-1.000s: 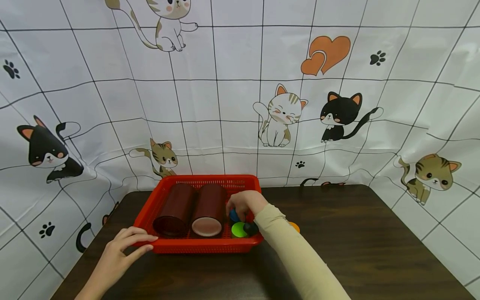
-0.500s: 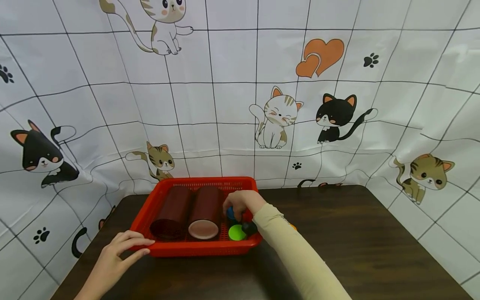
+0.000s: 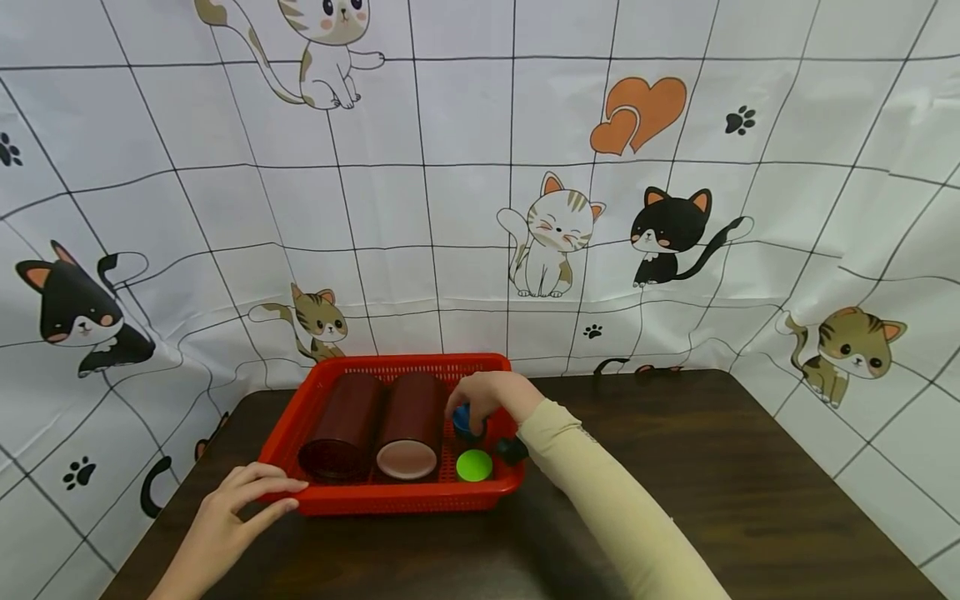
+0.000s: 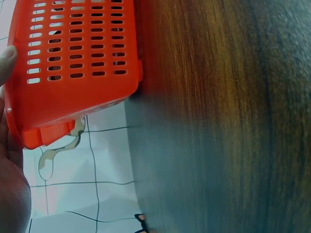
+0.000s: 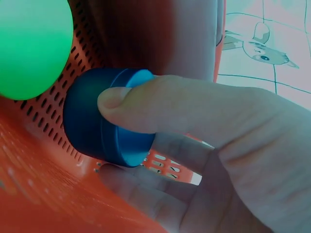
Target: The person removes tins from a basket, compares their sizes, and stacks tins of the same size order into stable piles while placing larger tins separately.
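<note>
In the head view, a red plastic basket (image 3: 397, 500) stands on the dark wooden table. My left hand (image 3: 243, 504) holds its near left corner, fingers over the rim and thumb at the outer wall; part of that hand shows beside the slotted wall (image 4: 73, 97) in the left wrist view. Inside the basket's right part, my right hand (image 3: 491, 400) grips a small blue cylinder (image 5: 90, 121) with a lighter blue end, thumb along its side. Nearby are a round bright green piece (image 3: 474, 466) and a rounded black piece (image 3: 512, 451), partly behind the sleeve.
Two large brown cylinders (image 3: 341, 429) lie side by side in the basket's left and middle, the right one with a pale pinkish end (image 3: 407, 459). A white sheet with cat drawings (image 3: 465, 208) hangs behind the table (image 3: 675, 467).
My right hand and forearm have shifted slightly right with the blue cylinder, and the black piece shows a little further right. An orange bit beside the sleeve is now hidden. The left hand stays put.
</note>
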Tool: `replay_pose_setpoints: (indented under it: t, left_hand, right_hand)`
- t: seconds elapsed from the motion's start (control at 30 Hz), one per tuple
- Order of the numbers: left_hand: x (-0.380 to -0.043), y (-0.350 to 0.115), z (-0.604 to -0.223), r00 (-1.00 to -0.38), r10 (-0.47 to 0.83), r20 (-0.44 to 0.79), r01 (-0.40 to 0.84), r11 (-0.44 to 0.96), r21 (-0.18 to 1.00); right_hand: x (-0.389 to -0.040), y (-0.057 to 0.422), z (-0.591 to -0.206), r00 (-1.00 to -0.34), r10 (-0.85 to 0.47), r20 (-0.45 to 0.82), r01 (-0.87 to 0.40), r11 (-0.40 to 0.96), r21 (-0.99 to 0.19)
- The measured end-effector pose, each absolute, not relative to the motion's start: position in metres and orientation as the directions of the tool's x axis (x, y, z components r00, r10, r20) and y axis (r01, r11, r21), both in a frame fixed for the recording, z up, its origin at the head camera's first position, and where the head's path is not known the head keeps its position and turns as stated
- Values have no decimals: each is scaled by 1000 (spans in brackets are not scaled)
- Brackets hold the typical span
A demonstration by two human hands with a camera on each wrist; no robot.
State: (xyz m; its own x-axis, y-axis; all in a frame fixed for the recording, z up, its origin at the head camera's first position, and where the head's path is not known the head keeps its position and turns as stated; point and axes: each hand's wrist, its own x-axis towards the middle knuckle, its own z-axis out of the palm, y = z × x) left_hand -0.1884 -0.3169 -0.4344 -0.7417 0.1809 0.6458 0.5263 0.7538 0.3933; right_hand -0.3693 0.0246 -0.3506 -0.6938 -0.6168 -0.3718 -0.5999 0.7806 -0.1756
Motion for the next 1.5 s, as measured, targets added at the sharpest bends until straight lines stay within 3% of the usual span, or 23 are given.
replay_pose_setpoints:
  t: [0.33, 1.23, 1.5]
  left_hand:
    - [-188, -317, -434, -738, 183, 649, 533, 748, 395]
    - [-189, -317, -436, -725, 191, 661, 551, 738, 391]
    - [-189, -317, -434, -731, 186, 656, 541, 744, 392]
  right_hand:
    - [-363, 32, -341, -672, -655, -345, -624, 752, -213]
    - [-324, 96, -318, -624, -781, 23, -734, 575, -362]
    - [-311, 121, -320, -683, -717, 138, -687, 567, -455]
